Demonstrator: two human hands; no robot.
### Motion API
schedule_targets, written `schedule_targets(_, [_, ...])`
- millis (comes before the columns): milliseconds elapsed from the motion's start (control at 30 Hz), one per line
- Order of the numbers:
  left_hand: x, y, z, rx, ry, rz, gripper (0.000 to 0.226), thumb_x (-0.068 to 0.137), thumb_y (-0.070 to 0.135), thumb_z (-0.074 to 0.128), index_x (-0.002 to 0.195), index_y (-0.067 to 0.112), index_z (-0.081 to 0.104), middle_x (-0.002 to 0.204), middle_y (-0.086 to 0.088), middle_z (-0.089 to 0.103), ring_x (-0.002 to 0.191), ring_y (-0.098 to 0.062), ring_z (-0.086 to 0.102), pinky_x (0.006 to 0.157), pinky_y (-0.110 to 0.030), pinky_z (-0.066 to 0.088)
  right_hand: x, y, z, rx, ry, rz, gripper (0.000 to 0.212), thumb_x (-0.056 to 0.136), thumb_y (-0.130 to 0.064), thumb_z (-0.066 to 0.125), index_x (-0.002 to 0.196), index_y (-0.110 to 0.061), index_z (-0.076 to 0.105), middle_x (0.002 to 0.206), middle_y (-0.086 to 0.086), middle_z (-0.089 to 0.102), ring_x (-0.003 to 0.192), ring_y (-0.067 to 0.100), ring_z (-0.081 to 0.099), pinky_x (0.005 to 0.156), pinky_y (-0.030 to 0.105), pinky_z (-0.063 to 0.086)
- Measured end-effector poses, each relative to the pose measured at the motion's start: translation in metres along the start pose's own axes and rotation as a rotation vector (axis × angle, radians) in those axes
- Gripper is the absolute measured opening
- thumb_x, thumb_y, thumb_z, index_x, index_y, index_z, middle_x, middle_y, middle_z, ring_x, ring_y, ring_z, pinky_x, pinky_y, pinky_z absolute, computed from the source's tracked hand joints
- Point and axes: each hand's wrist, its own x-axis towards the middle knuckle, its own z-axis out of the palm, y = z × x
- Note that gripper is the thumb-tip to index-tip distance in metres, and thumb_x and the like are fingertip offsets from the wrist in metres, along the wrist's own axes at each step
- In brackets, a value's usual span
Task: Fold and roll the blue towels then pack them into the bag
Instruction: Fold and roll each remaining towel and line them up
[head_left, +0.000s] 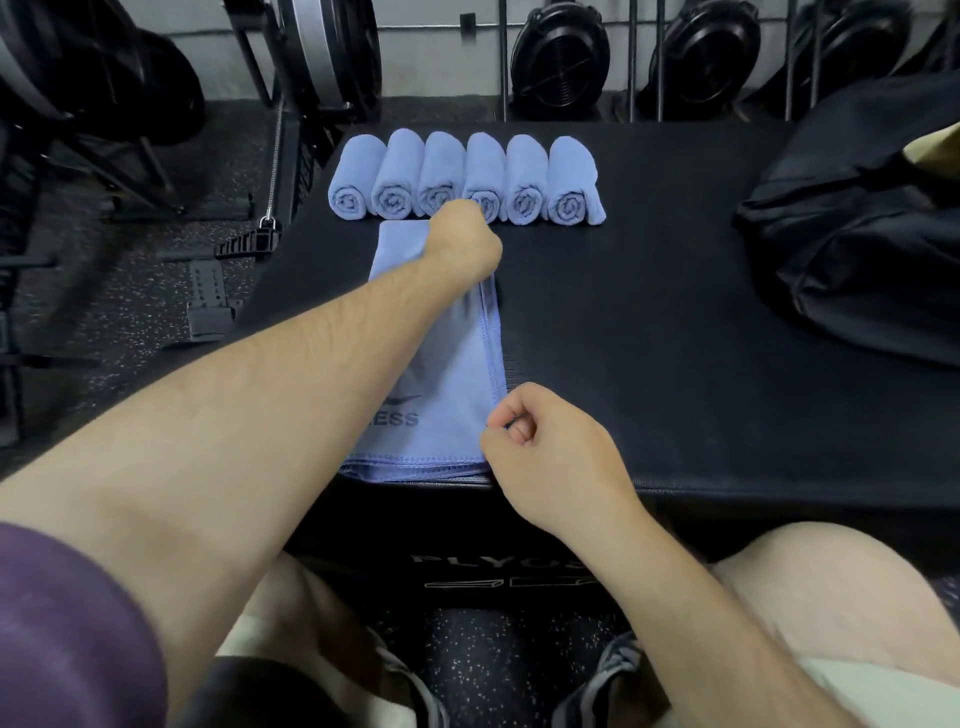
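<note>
A blue towel (441, 374) lies folded into a long strip on the black padded box (649, 338), running from the near edge toward the back. My left hand (462, 244) reaches across it and grips its far right corner with curled fingers. My right hand (540, 441) pinches the towel's right edge near the front corner. Behind the strip, several rolled blue towels (467, 179) stand side by side in a row. The black bag (852, 234) sits slumped at the right of the box top.
Black fans and metal rack bars (561, 57) line the wall behind the box. Gym equipment and a cable handle (249, 241) stand on the speckled floor to the left. My knees and shoes are below the box's front edge.
</note>
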Motion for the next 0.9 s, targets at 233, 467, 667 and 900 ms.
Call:
schedule_targets(233, [0.0, -0.019, 0.018, -0.079, -0.041, 0.135, 0.033, 0.094, 0.003, 0.041, 0.089, 0.033, 0.053, 0.089, 0.008, 0.056, 0.098, -0.022, 0.051, 0.07, -0.021, 0.042, -0.002, -0.002, -0.001, 0.028, -0.024, 0.016, 0.003, 0.085, -0.027, 0.058, 0.083, -0.027, 0.06, 0.064, -0.012, 0.055, 0.062, 0.006, 0.051, 0.065, 0.025, 0.047])
schedule_targets(467, [-0.008, -0.04, 0.011, 0.274, -0.086, 0.118, 0.039, 0.098, 0.024, 0.035, 0.128, 0.022, 0.06, 0.145, -0.003, 0.055, 0.143, -0.036, 0.035, 0.112, -0.052, 0.025, -0.002, -0.004, 0.007, -0.127, -0.019, -0.05, 0.003, 0.087, -0.026, 0.056, 0.089, -0.025, 0.056, 0.08, -0.011, 0.051, 0.074, 0.012, 0.052, 0.067, 0.034, 0.05])
schedule_targets(667, [-0.013, -0.042, 0.016, 0.383, -0.287, 0.065, 0.055, 0.105, 0.045, 0.011, 0.16, 0.045, 0.01, 0.17, 0.013, 0.0, 0.155, -0.036, -0.012, 0.116, -0.071, -0.011, 0.006, -0.001, 0.039, -0.468, 0.256, -0.382, 0.043, 0.092, -0.036, 0.049, 0.124, -0.012, 0.063, 0.136, 0.012, 0.051, 0.125, 0.033, 0.047, 0.101, 0.048, 0.046])
schedule_targets(900, [-0.007, -0.042, 0.012, 0.442, -0.311, 0.115, 0.059, 0.099, 0.05, 0.013, 0.156, 0.054, 0.0, 0.169, 0.016, -0.009, 0.153, -0.042, -0.018, 0.109, -0.079, -0.011, 0.012, 0.009, 0.056, -0.65, -0.057, -0.359, 0.063, 0.104, -0.053, 0.006, 0.162, -0.031, 0.003, 0.17, 0.002, -0.014, 0.155, 0.022, -0.02, 0.126, 0.042, -0.01])
